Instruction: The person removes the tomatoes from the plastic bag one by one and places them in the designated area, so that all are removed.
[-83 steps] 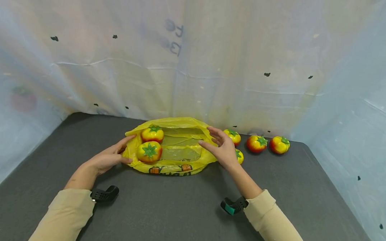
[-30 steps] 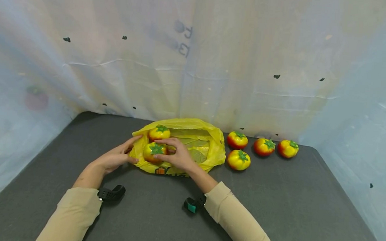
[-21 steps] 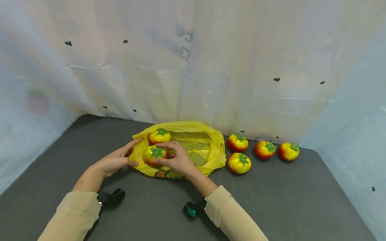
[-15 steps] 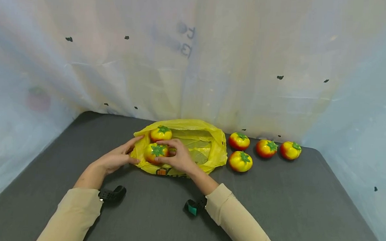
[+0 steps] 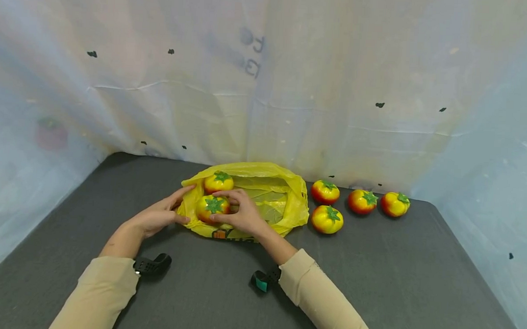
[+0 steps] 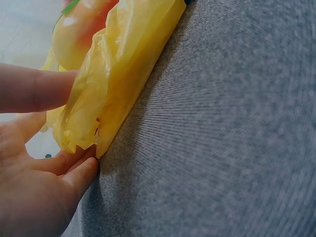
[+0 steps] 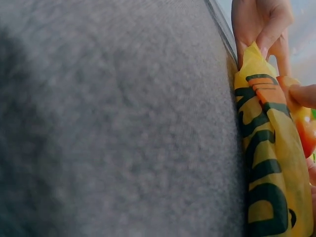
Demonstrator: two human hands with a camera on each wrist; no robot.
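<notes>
A yellow plastic bag (image 5: 297,205) lies on its side with its mouth spread open. Inside its left end sit two glossy yellow-red tomatoes with green tops, the rear tomato (image 5: 218,181) and the front tomato (image 5: 206,206). My right hand (image 5: 245,215) reaches into the mouth and holds the front one between thumb and fingers. At the bag's left end, my left hand (image 5: 157,216) grips the plastic, thumb at the front and fingers behind. In the left wrist view, fingertips (image 6: 89,170) tuck under the bag's edge (image 6: 103,113). Printed lettering (image 7: 266,148) shows along the bag's front.
Right of the bag, several more tomatoes rest on the dark grey table (image 5: 373,287): one at the front (image 5: 327,220), others in a back row, the rightmost tomato (image 5: 395,204) near the table's far corner. A pale plastic sheet (image 5: 293,87) hangs behind.
My right hand has left the bag's right rim, moved left into the mouth and taken hold of the front tomato. Over the last second both hands stay nearly still.
</notes>
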